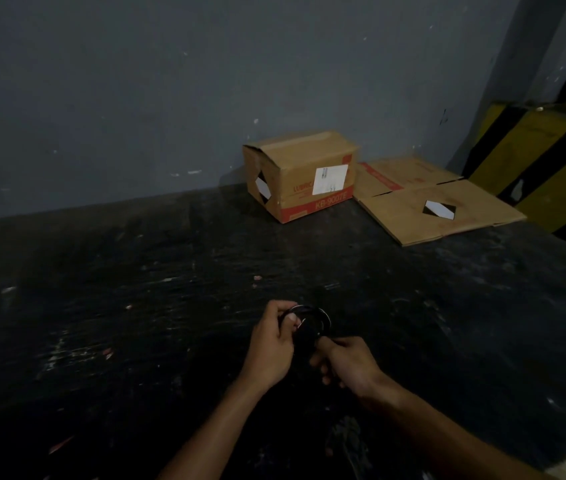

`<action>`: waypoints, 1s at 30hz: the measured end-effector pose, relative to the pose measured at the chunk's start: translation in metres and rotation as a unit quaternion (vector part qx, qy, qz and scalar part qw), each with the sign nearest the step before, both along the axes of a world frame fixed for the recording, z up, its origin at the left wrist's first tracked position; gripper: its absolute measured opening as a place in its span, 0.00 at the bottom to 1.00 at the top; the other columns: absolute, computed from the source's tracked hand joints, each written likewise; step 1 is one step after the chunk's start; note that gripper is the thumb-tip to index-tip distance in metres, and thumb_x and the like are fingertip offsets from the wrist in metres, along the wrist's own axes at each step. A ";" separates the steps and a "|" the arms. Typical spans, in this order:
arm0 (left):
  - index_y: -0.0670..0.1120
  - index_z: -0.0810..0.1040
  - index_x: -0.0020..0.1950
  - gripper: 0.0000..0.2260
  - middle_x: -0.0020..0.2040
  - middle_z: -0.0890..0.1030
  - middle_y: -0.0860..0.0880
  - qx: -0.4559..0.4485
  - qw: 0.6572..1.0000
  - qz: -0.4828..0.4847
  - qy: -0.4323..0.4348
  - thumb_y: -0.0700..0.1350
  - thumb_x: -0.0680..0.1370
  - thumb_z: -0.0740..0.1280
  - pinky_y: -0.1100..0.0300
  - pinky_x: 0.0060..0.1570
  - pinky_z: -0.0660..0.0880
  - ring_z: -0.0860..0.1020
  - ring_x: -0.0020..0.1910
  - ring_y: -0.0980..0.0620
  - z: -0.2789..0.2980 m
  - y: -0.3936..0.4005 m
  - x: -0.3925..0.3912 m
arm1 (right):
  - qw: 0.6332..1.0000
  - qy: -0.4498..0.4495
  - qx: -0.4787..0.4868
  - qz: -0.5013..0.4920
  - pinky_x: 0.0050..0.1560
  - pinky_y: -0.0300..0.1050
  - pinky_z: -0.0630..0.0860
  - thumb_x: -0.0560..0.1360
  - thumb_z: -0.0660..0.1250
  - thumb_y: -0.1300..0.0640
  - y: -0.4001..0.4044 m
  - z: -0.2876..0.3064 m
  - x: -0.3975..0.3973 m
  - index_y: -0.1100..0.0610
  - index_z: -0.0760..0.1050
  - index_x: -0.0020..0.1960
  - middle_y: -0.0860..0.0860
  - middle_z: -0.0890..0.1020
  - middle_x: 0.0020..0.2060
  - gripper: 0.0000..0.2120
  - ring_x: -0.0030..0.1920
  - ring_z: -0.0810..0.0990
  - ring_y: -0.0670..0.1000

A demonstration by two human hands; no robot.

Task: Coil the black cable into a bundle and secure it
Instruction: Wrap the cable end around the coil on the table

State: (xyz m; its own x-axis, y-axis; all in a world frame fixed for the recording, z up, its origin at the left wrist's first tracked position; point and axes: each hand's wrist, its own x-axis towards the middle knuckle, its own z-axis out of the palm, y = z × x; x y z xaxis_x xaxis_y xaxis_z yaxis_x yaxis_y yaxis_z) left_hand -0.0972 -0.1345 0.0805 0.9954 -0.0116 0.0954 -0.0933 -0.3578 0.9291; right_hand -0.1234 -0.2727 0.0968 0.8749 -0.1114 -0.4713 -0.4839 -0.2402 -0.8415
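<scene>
L hand (272,344) has fingers + thumb curled round the left side of the black cable (311,318), pinching the loops together. Coil is small, held just above the bench (170,271), near the front edge, roughly mid-width. R hand (347,363) is curled tight at the coil's lower right; looks like it grips the tail end or a wrap, but too dark to tell which.

Judgement: coiling mostly done, securing is the step in hand. To do it well: keep L pinch firm so loops don't spring, R pulls the tail snug across the bundle's waist, not around one loop only, then tuck/lock the end. Keep tension even; slack = bundle opens. No tie or strap visible, so can't confirm what's used.

Far right of bench, back edge by the wall: cardboard box (300,174), red print "LUBRI…" (cut off) and "KB-9007E" approx, blurry. White label on it unreadable. Just beside it, right: flattened carton (447,209), white diamond sticker, no legible txt.
</scene>
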 end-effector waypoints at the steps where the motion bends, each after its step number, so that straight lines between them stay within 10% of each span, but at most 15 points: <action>1: 0.57 0.74 0.53 0.10 0.50 0.80 0.54 0.006 1.000 -0.003 -0.008 0.41 0.81 0.61 0.58 0.52 0.77 0.80 0.50 0.55 0.000 -0.002 -0.002 | 1.000 0.005 0.003 -0.018 0.16 0.31 0.63 0.78 0.62 0.53 0.000 0.000 0.001 0.60 0.80 0.33 0.51 0.76 0.23 0.19 0.19 0.73 0.47; 9: 0.55 0.80 0.53 0.09 0.62 0.70 0.51 0.012 1.000 0.007 -0.007 0.41 0.79 0.65 0.58 0.69 0.66 0.71 0.65 0.55 0.004 -0.009 -0.010 | 0.991 0.051 0.105 -0.065 0.21 0.34 0.60 0.78 0.61 0.48 0.002 -0.003 0.008 0.56 0.80 0.43 0.50 0.72 0.25 0.15 0.18 0.69 0.47; 22: 0.59 0.82 0.54 0.16 0.48 0.85 0.50 -0.084 0.995 0.029 0.042 0.38 0.75 0.70 0.64 0.54 0.77 0.82 0.49 0.55 0.011 -0.007 -0.012 | 0.994 0.029 0.096 0.042 0.22 0.37 0.63 0.82 0.56 0.50 0.000 0.002 0.001 0.58 0.78 0.49 0.50 0.73 0.30 0.16 0.24 0.70 0.47; 30: 0.54 0.76 0.54 0.19 0.42 0.85 0.49 -0.102 0.988 0.083 0.078 0.37 0.70 0.75 0.53 0.46 0.80 0.84 0.42 0.51 0.010 -0.007 -0.010 | 0.981 -0.185 -0.055 -0.018 0.33 0.42 0.78 0.76 0.67 0.57 -0.001 0.000 -0.007 0.55 0.80 0.47 0.51 0.83 0.36 0.03 0.33 0.82 0.51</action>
State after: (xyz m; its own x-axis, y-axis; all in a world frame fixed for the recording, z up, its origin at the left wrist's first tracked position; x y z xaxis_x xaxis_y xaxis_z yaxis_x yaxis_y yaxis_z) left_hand -0.1067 -0.1419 0.0906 0.9847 0.1565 -0.0765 0.1019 -0.1607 0.9817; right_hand -0.1304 -0.2733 0.0967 0.9783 -0.1782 -0.1062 -0.1608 -0.3280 -0.9309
